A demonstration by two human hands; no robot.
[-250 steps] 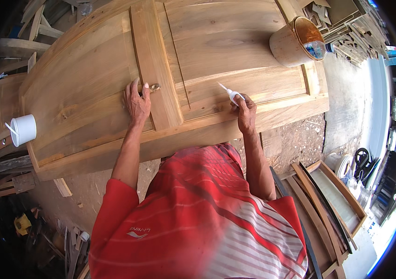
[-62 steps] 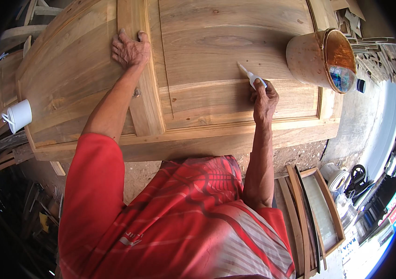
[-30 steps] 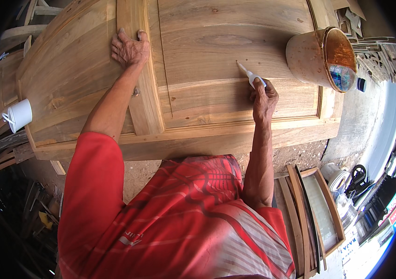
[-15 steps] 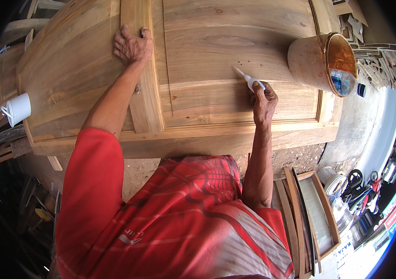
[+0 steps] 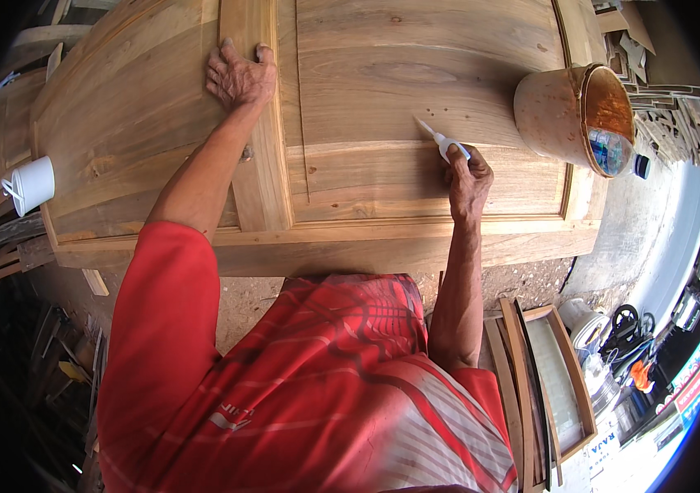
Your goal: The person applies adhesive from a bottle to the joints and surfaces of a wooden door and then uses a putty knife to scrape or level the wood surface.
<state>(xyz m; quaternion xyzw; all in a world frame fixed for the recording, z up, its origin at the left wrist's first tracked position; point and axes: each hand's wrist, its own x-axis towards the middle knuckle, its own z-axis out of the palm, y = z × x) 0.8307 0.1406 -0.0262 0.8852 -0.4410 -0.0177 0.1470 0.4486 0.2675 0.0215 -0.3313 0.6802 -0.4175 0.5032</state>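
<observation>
A wooden panelled door (image 5: 415, 66) lies flat in front of me. My left hand (image 5: 240, 76) rests on its middle upright rail with the fingers apart, holding nothing. My right hand (image 5: 470, 179) grips a small white glue bottle (image 5: 445, 148) with a long thin nozzle. The nozzle slants up and left over the right-hand panel, below a few small dark spots (image 5: 441, 110) in the wood. Whether its tip touches the surface I cannot tell.
A stained bucket (image 5: 551, 107) with a clear plastic bottle (image 5: 609, 152) inside stands at the door's right end. Near the left end is a white mug (image 5: 33, 186). Wooden frames (image 5: 568, 386) lean at lower right, and scrap boards (image 5: 687, 119) are piled at far right.
The view has shifted slightly. Both hands keep nearly the same places on and over the door, the glue bottle still in my right. An orange patch now shows among the things at far right.
</observation>
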